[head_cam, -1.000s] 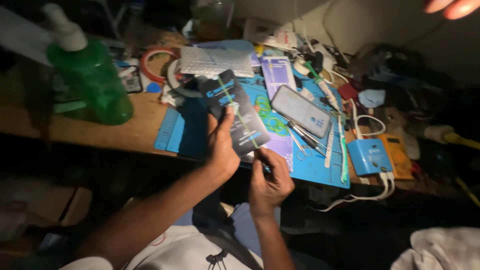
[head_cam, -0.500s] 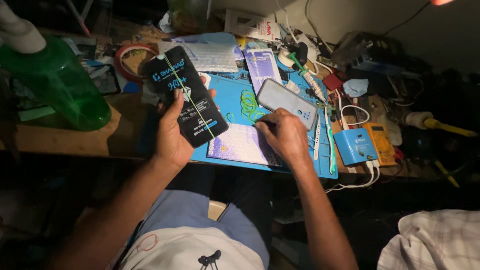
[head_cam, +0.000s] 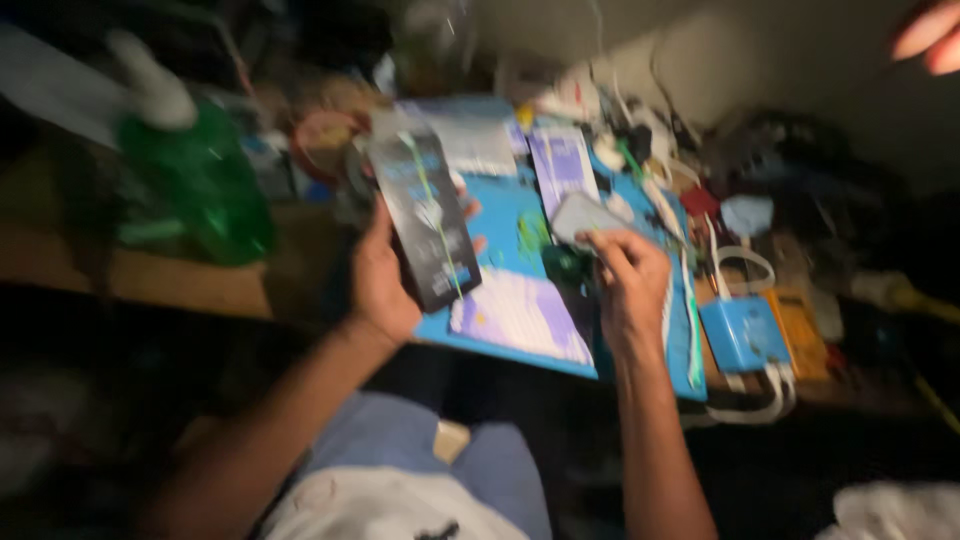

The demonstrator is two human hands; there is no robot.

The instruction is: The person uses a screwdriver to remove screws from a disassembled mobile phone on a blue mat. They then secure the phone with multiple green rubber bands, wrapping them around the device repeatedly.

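The view is blurred by motion. My left hand (head_cam: 385, 285) grips a flat dark rectangular package (head_cam: 422, 218) with a pale streak on its front, holding it upright over the left edge of a blue work mat (head_cam: 520, 330). My right hand (head_cam: 628, 290) hovers over the mat with its fingers curled. The fingertips are at the near edge of a grey phone (head_cam: 585, 213) lying on the mat, beside a small dark green shape (head_cam: 567, 265). Whether the fingers pinch anything is too blurred to tell.
A green pump bottle (head_cam: 200, 180) stands on the wooden bench at left. A tape roll (head_cam: 322, 135) lies behind the package. Thin tools (head_cam: 690, 300), a blue box with a white cable (head_cam: 745, 335) and cluttered cables fill the right side. Another person's fingers (head_cam: 930, 38) show top right.
The package stays in my left hand, slightly more upright. My right hand has lifted off the mat and drawn back a little from the grey phone. The view has gone blurry.
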